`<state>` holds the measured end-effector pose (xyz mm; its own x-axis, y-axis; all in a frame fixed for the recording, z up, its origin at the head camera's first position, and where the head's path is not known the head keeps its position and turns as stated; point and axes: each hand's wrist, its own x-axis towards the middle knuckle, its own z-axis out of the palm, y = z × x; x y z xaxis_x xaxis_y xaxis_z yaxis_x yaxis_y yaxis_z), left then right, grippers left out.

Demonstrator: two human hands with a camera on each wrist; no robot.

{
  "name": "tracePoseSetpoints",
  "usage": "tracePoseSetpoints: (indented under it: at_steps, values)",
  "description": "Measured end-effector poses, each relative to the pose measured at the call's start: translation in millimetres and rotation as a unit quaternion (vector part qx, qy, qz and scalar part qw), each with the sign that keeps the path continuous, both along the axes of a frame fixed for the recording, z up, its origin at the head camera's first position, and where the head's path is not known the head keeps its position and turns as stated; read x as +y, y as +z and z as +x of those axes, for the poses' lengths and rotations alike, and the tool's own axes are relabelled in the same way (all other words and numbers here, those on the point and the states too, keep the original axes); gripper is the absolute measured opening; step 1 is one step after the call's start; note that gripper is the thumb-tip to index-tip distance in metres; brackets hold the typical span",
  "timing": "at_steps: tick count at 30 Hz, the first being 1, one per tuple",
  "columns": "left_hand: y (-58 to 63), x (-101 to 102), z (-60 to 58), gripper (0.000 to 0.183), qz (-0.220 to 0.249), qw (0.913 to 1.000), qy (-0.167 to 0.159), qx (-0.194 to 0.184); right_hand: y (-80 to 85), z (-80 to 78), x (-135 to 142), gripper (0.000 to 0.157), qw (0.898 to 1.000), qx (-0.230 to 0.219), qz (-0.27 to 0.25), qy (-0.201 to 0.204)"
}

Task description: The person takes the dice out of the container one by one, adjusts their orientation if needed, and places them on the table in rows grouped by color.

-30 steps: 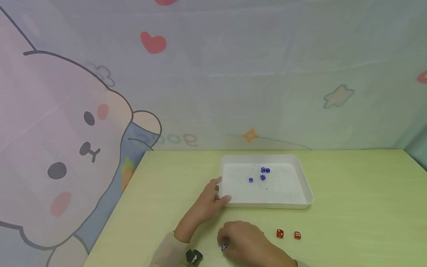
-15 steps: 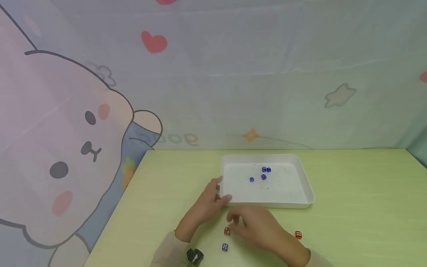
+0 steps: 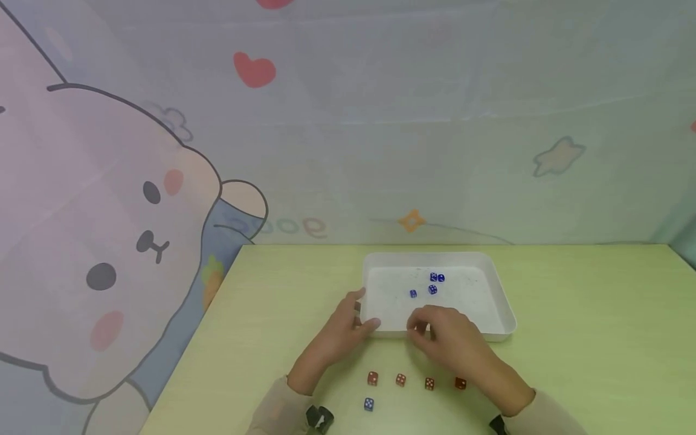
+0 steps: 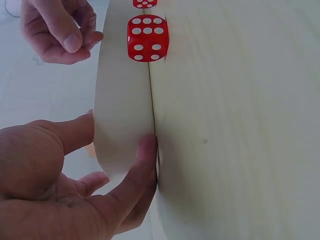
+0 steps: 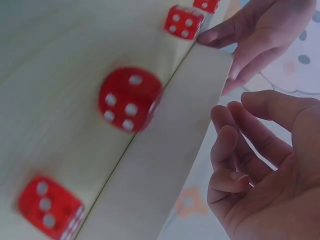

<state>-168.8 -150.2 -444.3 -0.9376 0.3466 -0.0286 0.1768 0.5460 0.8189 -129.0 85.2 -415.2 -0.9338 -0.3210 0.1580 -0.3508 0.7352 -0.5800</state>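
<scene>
A shallow white tray [image 3: 502, 326] stands at the back of the table, with several blue dice [image 3: 432, 289] inside. My left hand [image 3: 339, 326] holds its front left corner, thumb at the front rim and fingers along the left side. Over the front rim is my right hand [image 3: 448, 335], its fingers loosely bent; the right wrist view shows nothing between them. On the table in front of the tray lies a row of red dice: one die [image 3: 372, 378] at the left, two in the middle, another die [image 3: 460, 383] beside my right forearm. A single blue die [image 3: 369, 404] sits nearer me.
The pale yellow-green table [image 3: 592, 338] ends at a printed cloth backdrop [image 3: 380, 121] with a cartoon bear. A dark strap piece [image 3: 319, 418] shows by the left sleeve, and another dark strap piece [image 3: 497, 424] by the right.
My right hand has left the near blue die, passed over the red dice and moved forward to the tray's front rim. The blue die stays on the table. My left hand keeps its hold.
</scene>
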Motion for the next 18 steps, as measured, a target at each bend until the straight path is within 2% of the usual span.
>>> tracePoseSetpoints:
  at_steps: [8,18]
  values:
    - [0.5,0,0.0,0.074,-0.007,0.9999,0.007,-0.006,-0.9,-15.1,19,0.004,1.000,0.025,-0.009,-0.010]
    - [1.6,1,2.3,0.075,-0.004,0.9999,0.005,-0.012,-13.6,-34.9,36,0.004,1.000,0.001,0.003,-0.028]
